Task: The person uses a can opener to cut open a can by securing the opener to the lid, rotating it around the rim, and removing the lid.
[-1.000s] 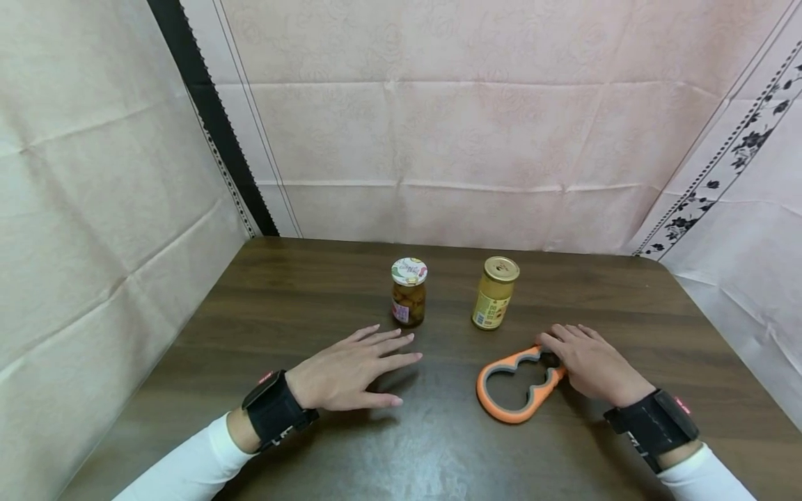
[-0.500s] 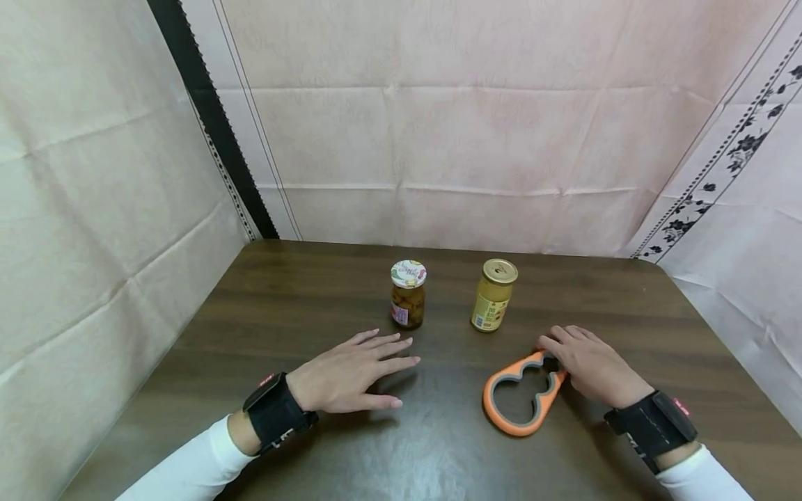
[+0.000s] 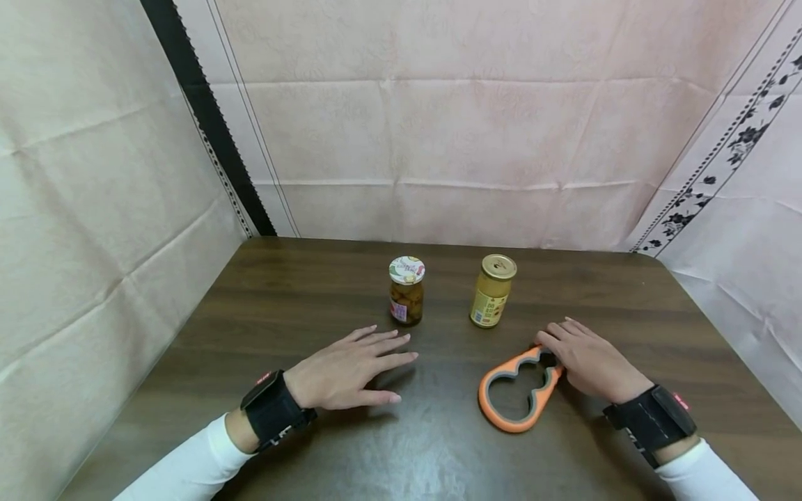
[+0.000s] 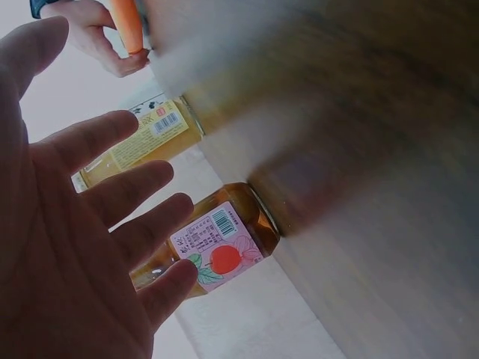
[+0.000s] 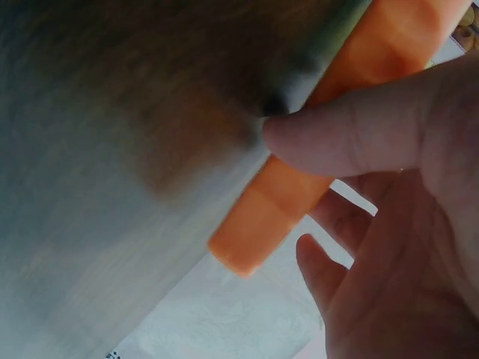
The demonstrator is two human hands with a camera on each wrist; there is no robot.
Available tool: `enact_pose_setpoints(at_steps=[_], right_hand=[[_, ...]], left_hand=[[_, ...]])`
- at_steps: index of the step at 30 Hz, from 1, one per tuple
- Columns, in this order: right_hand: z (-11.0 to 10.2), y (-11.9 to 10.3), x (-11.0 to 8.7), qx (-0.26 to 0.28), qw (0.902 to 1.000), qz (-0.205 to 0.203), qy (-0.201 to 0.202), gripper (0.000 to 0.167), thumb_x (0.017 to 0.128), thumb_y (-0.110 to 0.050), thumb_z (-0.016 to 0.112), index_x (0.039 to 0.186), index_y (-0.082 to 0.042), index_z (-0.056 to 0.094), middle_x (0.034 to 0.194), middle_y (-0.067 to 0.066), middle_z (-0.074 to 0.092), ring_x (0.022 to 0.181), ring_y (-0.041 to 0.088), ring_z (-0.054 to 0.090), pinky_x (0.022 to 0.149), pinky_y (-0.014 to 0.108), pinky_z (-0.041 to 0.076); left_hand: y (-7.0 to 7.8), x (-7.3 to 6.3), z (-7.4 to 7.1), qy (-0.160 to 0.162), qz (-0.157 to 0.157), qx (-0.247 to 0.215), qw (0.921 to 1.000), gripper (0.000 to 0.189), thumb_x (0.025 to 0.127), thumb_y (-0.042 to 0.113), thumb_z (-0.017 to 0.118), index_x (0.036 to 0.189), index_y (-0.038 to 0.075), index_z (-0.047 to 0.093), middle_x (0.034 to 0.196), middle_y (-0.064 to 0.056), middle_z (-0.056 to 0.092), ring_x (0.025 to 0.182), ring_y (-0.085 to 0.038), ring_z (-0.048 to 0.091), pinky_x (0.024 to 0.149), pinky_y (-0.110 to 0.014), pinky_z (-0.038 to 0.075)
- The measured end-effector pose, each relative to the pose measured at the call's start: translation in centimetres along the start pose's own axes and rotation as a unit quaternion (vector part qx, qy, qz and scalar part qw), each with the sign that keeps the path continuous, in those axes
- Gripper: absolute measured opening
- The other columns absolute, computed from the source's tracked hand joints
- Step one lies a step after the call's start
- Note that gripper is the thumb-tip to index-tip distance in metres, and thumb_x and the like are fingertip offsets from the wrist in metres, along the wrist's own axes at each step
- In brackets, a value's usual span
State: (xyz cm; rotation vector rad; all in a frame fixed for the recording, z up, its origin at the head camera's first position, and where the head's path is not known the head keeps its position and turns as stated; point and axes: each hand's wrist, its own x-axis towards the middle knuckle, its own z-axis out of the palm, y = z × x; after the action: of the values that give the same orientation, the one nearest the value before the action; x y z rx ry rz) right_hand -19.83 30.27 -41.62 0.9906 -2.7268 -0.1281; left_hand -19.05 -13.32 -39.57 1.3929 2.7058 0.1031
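Note:
My right hand (image 3: pixel 589 365) pinches an orange jar opener (image 3: pixel 515 426) with a grey toothed inner edge by its narrow end, thumb against the orange side (image 5: pixel 266 213) in the right wrist view. The opener's loop points left and toward me, low over the table. My left hand (image 3: pixel 344 369) hovers palm down with fingers spread and holds nothing. Just beyond its fingertips stands a small jar (image 3: pixel 406 299) with a patterned white lid and brown contents; the left wrist view shows its pink label (image 4: pixel 217 247). A taller yellow jar (image 3: pixel 491 299) with a gold lid stands upright to the right.
The dark wooden table (image 3: pixel 301 292) ends at a pale cloth backdrop (image 3: pixel 476 153) behind the jars. More cloth hangs at the left side (image 3: pixel 94 243) and the right side. Both wrists wear black straps (image 3: pixel 651 423).
The jar opener's loop has swung toward me in my right hand, then slightly back. My left hand and both jars stay about where they were; the head view shifts slightly.

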Motion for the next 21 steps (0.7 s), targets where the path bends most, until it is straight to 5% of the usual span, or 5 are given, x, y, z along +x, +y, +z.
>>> enact_pose_setpoints(at_steps=[11, 21], right_hand=[[0.16, -0.25, 0.17, -0.024, 0.9997, -0.004, -0.004, 0.059, 0.069, 0.014, 0.080, 0.121, -0.007, 0.061, 0.108, 0.012, 0.063, 0.107, 0.034, 0.062, 0.103, 0.053, 0.051], [-0.03, -0.50, 0.54, -0.028, 0.9984, -0.013, 0.047, 0.051, 0.066, 0.012, 0.078, 0.111, -0.007, 0.061, 0.101, 0.012, 0.065, 0.097, 0.032, 0.065, 0.093, 0.050, 0.053]], left_hand=[[-0.13, 0.02, 0.00, -0.004, -0.013, -0.003, 0.9999, 0.067, 0.102, 0.066, 0.038, 0.157, 0.029, 0.037, 0.167, -0.002, 0.030, 0.155, -0.021, 0.026, 0.127, -0.052, 0.018], [-0.31, 0.24, 0.16, 0.015, -0.031, -0.009, 0.9994, 0.064, 0.102, 0.060, 0.047, 0.156, 0.026, 0.040, 0.165, -0.004, 0.035, 0.151, -0.024, 0.036, 0.121, -0.053, 0.032]])
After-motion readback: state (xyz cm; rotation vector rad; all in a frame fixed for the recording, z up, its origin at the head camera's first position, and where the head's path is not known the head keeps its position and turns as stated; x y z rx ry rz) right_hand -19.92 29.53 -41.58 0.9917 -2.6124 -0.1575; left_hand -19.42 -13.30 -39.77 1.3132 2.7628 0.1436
